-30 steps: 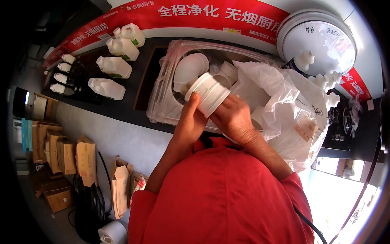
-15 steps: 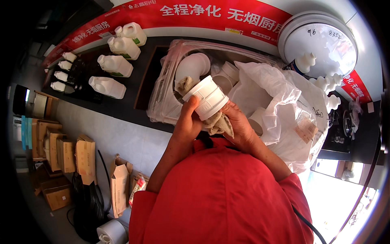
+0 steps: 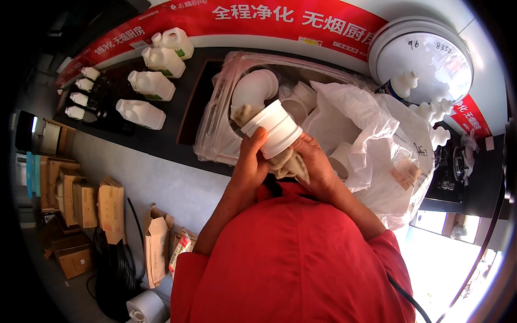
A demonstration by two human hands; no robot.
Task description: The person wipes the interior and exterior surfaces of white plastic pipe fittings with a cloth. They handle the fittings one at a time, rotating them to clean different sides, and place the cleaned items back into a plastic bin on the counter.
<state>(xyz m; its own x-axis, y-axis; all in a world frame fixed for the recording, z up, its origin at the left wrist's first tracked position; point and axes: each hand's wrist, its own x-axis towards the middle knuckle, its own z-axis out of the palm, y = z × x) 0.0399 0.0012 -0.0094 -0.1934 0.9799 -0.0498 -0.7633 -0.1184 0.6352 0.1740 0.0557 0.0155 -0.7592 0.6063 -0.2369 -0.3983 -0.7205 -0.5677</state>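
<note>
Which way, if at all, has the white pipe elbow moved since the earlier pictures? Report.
No: the white pipe elbow keeps its place against the red wall banner, so there is no direction.

The red top (image 3: 258, 253) has a central seam (image 3: 300, 253) and short, perhaps rolled, sleeves (image 3: 394, 255).

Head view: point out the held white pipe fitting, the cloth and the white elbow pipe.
White pipe fitting (image 3: 274, 129), head view: middle of its outer wall.
Cloth (image 3: 290, 165), head view: bunched part below the fitting.
White elbow pipe (image 3: 252, 89), head view: outer face of its bend.
</note>
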